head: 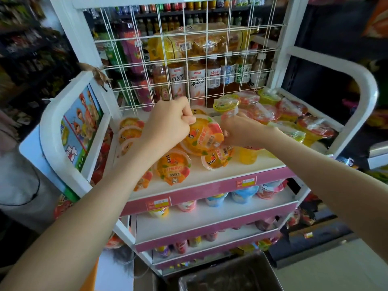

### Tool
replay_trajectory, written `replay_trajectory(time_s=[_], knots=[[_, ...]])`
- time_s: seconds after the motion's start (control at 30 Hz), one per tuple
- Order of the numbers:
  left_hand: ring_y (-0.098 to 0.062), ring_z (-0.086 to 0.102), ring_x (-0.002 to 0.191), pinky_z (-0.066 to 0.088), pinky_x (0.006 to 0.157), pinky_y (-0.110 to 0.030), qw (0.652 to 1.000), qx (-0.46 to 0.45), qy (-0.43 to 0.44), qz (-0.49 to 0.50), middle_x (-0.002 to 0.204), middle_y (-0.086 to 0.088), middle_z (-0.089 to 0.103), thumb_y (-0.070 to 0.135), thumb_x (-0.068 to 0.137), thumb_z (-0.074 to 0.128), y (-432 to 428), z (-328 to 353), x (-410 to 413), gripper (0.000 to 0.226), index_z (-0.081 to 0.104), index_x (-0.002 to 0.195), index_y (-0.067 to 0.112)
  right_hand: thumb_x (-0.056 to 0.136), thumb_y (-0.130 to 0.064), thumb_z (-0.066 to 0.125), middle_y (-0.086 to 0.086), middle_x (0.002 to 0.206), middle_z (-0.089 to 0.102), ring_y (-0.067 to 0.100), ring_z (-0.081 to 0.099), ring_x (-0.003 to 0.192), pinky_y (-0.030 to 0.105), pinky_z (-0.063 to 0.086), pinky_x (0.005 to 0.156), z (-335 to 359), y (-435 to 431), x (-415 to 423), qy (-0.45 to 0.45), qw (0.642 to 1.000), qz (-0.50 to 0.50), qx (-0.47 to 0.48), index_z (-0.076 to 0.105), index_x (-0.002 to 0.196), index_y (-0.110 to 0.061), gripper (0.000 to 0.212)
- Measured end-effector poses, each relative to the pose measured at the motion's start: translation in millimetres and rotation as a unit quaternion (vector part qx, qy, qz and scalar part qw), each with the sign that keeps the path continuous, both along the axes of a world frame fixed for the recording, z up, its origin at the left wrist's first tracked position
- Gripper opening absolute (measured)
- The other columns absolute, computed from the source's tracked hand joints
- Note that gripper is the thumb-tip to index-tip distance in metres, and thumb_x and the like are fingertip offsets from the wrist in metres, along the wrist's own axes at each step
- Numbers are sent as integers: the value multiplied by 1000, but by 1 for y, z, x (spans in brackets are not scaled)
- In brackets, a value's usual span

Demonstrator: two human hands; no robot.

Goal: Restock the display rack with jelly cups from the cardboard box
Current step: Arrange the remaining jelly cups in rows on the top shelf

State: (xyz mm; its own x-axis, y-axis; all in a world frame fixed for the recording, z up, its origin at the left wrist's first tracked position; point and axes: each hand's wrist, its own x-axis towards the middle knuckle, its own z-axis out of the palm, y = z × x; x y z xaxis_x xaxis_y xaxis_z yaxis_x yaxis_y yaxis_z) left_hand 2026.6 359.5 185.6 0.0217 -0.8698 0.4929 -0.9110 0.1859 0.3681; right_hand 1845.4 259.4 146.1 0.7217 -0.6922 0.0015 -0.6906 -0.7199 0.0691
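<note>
My left hand [168, 120] pinches the rim of the tipped orange jelly cup [204, 137]; just beside it, my right hand [238, 130] grips a pink cup [229, 114].

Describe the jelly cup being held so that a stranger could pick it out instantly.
Find the white display rack and look at its top shelf, before the wire grid. Near the middle, the left hand and right hand meet on one orange jelly cup. Unlike the cups lying around it, it is held tilted, its printed lid facing the camera.

Both forearms stretched forward, left hand [168, 120] pinching, fingers [186, 114] curled, right hand [239, 131] gripping
</note>
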Motion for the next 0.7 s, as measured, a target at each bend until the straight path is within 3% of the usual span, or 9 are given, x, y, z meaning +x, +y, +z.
replay_trajectory(time_s=[0.07, 0.17, 0.3, 0.43, 0.5, 0.6, 0.7], knots=[[1, 48, 57, 43, 61, -22, 999, 23, -24, -26, 65, 15, 53, 19, 91, 62, 2, -5, -10, 13, 60, 78, 15, 85, -19, 59, -13, 71, 44, 15, 44, 85, 40, 24, 100, 7, -2, 0, 18, 1000, 2, -4, 49, 68, -23, 20], [-1, 46, 56, 43, 55, -24, 994, 52, -68, -61, 65, 10, 53, 20, 91, 61, 2, -15, -20, 14, 57, 78, 16, 86, -15, 54, -11, 81, 54, 15, 48, 87, 44, 19, 104, 14, -5, 4, 35, 999, 13, -17, 59, 82, -21, 9], [-14, 47, 59, 29, 47, -24, 988, 61, -128, -62, 61, 9, 41, 22, 94, 56, 3, -25, -28, 16, 48, 81, 18, 90, -21, 52, -8, 85, 60, 16, 55, 88, 42, 21, 102, 12, -7, 12, 25, 999, 34, -25, 54, 81, -26, 11], [-19, 52, 62, 28, 43, -25, 980, 65, -176, -61, 70, 2, 49, 25, 98, 49, 5, -34, -36, 11, 45, 91, 18, 89, -25, 57, -5, 80, 60, 17, 53, 81, 41, 26, 101, 4, -8, 13, -26, 999, 38, -16, 50, 78, -22, 14], [-21, 56, 64, 29, 43, -25, 976, 69, -197, -69, 75, -2, 55, 23, 99, 48, 5, -41, -38, 7, 48, 101, 16, 87, -22, 60, -3, 80, 59, 19, 54, 84, 41, 27, 101, 3, -6, 14, -51, 998, 43, -5, 50, 78, -21, 13], [-28, 66, 76, 40, 50, -31, 968, 83, -225, -77, 87, -9, 67, 25, 101, 44, 5, -51, -41, 21, 48, 115, 10, 86, -13, 55, -4, 77, 54, 18, 49, 80, 41, 27, 103, 0, -4, 15, -70, 996, 48, -2, 50, 78, -18, 11], [-27, 68, 78, 47, 55, -33, 962, 79, -245, -90, 90, -7, 68, 35, 102, 36, 3, -57, -41, 28, 47, 112, 11, 89, -11, 53, -2, 84, 58, 19, 52, 88, 35, 25, 101, 4, -2, 14, -75, 996, 37, 20, 56, 83, -17, 8]])
